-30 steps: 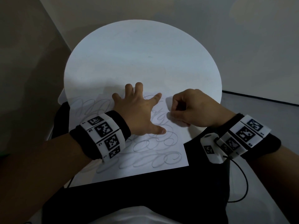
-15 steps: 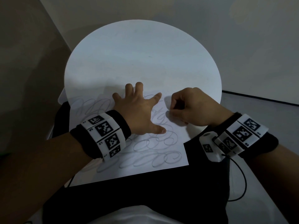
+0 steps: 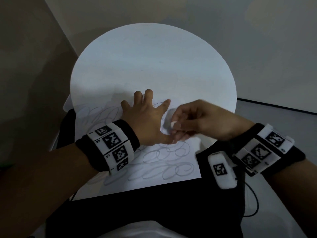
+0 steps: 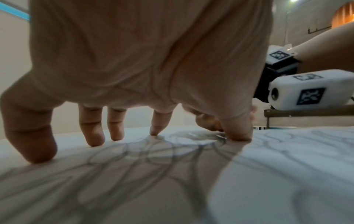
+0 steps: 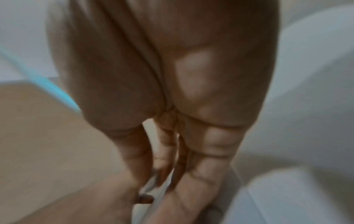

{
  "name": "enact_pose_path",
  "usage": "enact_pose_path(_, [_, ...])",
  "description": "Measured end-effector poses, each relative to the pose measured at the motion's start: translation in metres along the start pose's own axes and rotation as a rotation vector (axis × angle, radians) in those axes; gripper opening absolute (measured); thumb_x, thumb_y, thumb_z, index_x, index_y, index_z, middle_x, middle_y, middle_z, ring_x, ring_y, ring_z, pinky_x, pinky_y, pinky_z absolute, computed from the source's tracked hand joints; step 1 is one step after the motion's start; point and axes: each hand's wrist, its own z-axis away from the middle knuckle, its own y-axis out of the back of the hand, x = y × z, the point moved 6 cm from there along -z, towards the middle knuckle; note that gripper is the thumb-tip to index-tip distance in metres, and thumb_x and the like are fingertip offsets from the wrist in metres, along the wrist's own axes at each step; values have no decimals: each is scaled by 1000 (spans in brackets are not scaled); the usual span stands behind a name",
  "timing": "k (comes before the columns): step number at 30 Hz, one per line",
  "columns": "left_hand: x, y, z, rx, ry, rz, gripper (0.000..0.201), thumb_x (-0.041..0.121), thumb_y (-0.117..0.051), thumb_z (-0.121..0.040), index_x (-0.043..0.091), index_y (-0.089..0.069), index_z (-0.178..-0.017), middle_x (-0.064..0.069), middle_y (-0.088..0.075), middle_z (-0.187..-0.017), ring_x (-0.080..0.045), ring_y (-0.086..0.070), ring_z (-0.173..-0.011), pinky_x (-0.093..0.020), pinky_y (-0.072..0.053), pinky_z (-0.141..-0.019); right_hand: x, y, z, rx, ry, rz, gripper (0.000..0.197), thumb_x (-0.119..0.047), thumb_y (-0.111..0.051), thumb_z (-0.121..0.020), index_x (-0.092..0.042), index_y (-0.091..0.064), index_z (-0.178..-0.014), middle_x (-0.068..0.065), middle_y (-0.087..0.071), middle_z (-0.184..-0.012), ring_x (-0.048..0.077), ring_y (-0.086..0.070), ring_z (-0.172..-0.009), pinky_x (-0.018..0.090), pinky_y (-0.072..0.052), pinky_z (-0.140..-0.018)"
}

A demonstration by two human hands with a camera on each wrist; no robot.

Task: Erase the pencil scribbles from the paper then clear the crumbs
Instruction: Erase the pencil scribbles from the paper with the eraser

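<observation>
My left hand point(image 3: 147, 124) presses flat on the paper point(image 3: 171, 169) – right-hand fingers point(image 3: 178, 134) pinch an eraser point(image 3: 172, 124); rubbing hard could crumple it.

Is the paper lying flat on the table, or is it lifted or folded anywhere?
Flat. The paper lies spread on the round table, pinned by the left hand's splayed fingertips; no fold or raised corner shows.

One round white table point(image 3: 154, 54). One white sheet of paper point(image 3: 154, 179) covered in grey pencil loops, under the hands. One small white eraser point(image 3: 172, 124), between the right hand's fingers. Two hands: left hand point(image 3: 145, 121), right hand point(image 3: 202, 121). Two black wristbands with white square-patterned tags, one behind each hand.
</observation>
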Motion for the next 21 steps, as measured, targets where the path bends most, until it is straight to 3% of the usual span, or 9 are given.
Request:
enact_pose_path(2, [0, 0, 2, 16, -8, -8, 123, 98, -50, -55, 39, -16, -157, -7, -24, -141, -32, -28, -129, -52, -39, -94, 6, -6, -10, -1, -50, -229, 7, 0, -56, -99, 5, -60, -101, 37, -66, -101, 36, -72, -83, 35, -61, -73])
enact_pose_path(5, [2, 0, 6, 32, -15, 5, 122, 95, -55, -59, 33, -17, -157, -7, -24, -147, -31, -28, -133, -52, -40, -97, 4, 38, -17, 403, 80, -464, 8, -2, -51, -101, -2, -56, -96, 35, -65, -104, 41, -72, -93, 45, -59, -85])
enact_pose_path(6, [2, 1, 7, 39, -22, 15, 121, 94, -56, -60, 31, -18, -157, -8, -25, -148, -31, -29, -134, -52, -42, -98, 1, 46, -16, 434, 137, -525, 9, -3, -51, -102, -3, -55, -94, 36, -64, -111, 44, -69, -101, 49, -56, -93])
enact_pose_path(8, [1, 1, 11, 56, -33, 48, 117, 91, -58, -62, 28, -25, -154, -9, -29, -150, -32, -31, -135, -53, -44, -102, 3, 38, -12, 303, 133, -649, 11, -1, -48, -102, -3, -55, -94, 41, -60, -118, 52, -64, -108, 55, -53, -98])
enact_pose_path(11, [-1, 0, 17, 50, -32, 89, 111, 90, -60, -62, 26, -34, -149, -10, -28, -154, -32, -28, -139, -53, -40, -107, 15, 0, -9, -6, -43, -437, 12, 1, -48, -101, -1, -58, -96, 39, -62, -114, 46, -66, -103, 45, -58, -89])
enact_pose_path(15, [-2, -3, 24, -22, -34, 110, 112, 85, -62, -70, 27, -21, -156, -11, -6, -166, -31, -7, -152, -53, -25, -120, 2, 39, -13, 405, 128, -509, 10, -1, -51, -101, -3, -56, -93, 35, -65, -109, 44, -68, -102, 47, -52, -92])
enact_pose_path(16, [-3, -3, 26, -43, -36, 115, 112, 83, -62, -72, 28, -16, -158, -10, -1, -167, -29, -3, -153, -52, -22, -121, -1, 42, -11, 424, 154, -564, 10, -2, -51, -101, -4, -56, -93, 34, -66, -108, 44, -68, -102, 49, -52, -94])
enact_pose_path(18, [-7, -5, 30, -81, -34, 120, 113, 81, -61, -75, 29, -8, -160, -8, 6, -167, -27, 4, -155, -51, -18, -123, -2, 27, -5, 282, 117, -557, 11, 0, -51, -100, -5, -57, -92, 27, -70, -98, 40, -71, -91, 50, -55, -90])
enact_pose_path(21, [-12, -7, 35, -111, -49, 143, 112, 79, -62, -76, 34, -4, -161, -5, 11, -168, -25, 8, -155, -52, -14, -124, 7, 3, 6, 184, 30, -45, 14, -13, -62, -98, -13, -63, -85, 18, -74, -86, 26, -70, -76, 39, -56, -77])
